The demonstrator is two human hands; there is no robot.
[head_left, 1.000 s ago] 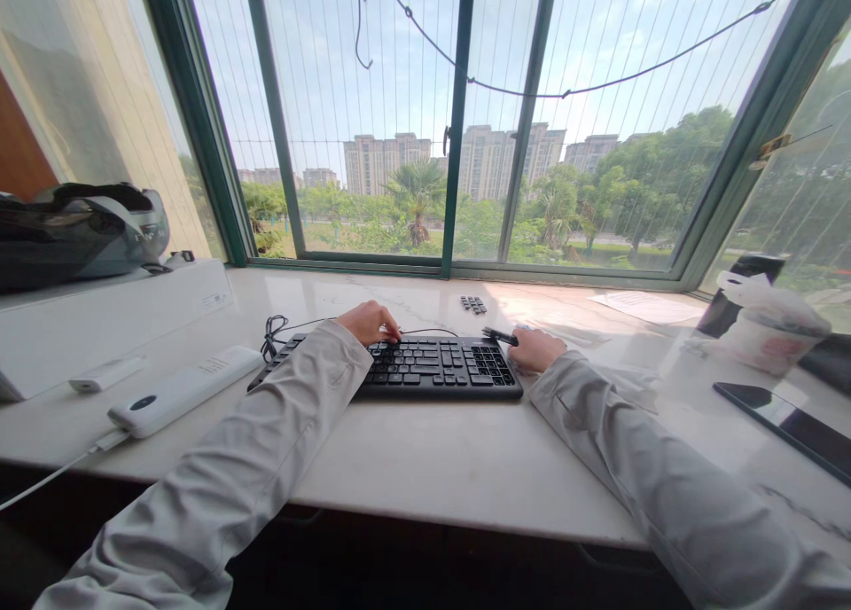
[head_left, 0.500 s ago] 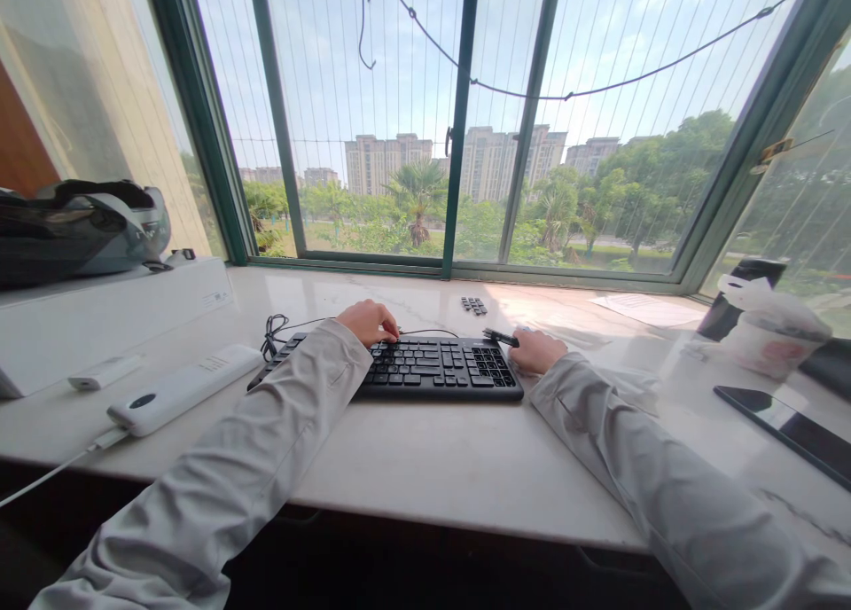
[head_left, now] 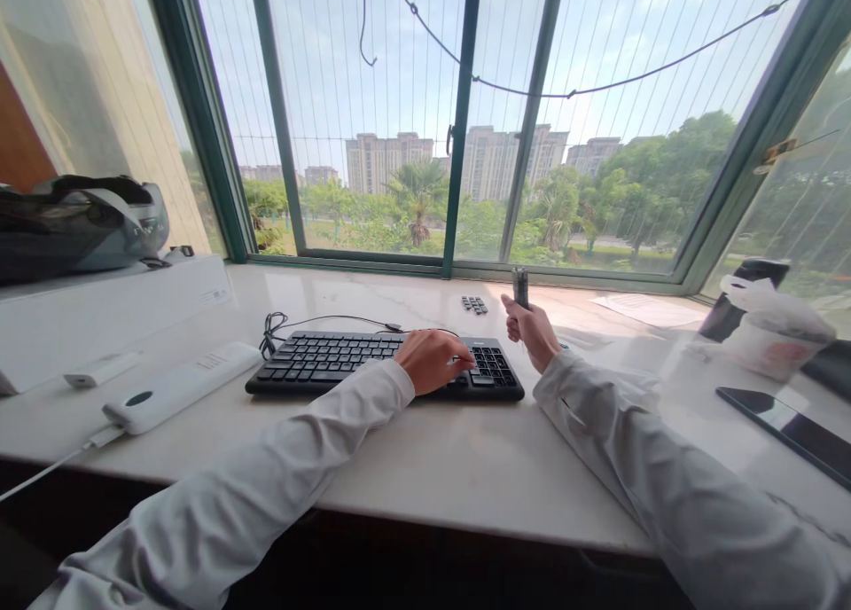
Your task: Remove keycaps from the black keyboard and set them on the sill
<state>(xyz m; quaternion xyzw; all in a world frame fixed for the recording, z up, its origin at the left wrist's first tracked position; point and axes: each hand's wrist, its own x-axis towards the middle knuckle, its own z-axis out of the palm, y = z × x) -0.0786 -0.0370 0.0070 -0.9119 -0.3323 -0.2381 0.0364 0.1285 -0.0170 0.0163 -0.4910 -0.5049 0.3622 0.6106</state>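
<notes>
A black keyboard (head_left: pixel 332 359) lies on the white tabletop, its number pad on the right showing several bare key sockets. My left hand (head_left: pixel 432 362) rests over it just left of the number pad, with fingers bent and drawn together at the fingertips. Whatever they pinch, if anything, is too small to make out. Beyond the keyboard's right end, my right hand (head_left: pixel 535 333) is closed around a slim dark tool (head_left: pixel 520 288) that points upward; its exact kind is unclear. Several loose black keycaps (head_left: pixel 474 305) lie in a cluster behind the keyboard.
On the left are a white power bank (head_left: pixel 179 388) with a cable, a small white device (head_left: pixel 99 371) and a white box (head_left: pixel 113 317) under a dark visored item (head_left: pixel 86 224). To the right lie a phone (head_left: pixel 791 428), a plastic bag (head_left: pixel 771 331) and paper (head_left: pixel 648 308). Windows stand behind.
My left hand has moved right along the keyboard, from its middle to the number pad. My right hand has risen slightly and turned the dark tool from lying sideways to upright.
</notes>
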